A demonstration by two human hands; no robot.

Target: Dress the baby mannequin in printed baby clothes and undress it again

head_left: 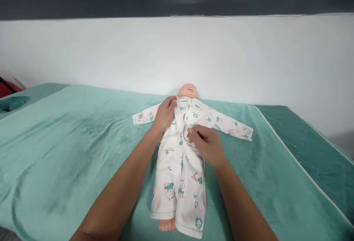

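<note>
Left hand holding doll's top, right hand pinching its edge, tiny unreadable reddish lettering on pants below hands

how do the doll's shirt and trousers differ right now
The shirt has its sleeves spread out to either side, while the trousers have their legs side by side, pointing towards the camera.

A bare foot shows below one trouser leg; no doll hand shows at either shirt sleeve's end.

Both are white with a small print including teal figures.
</note>
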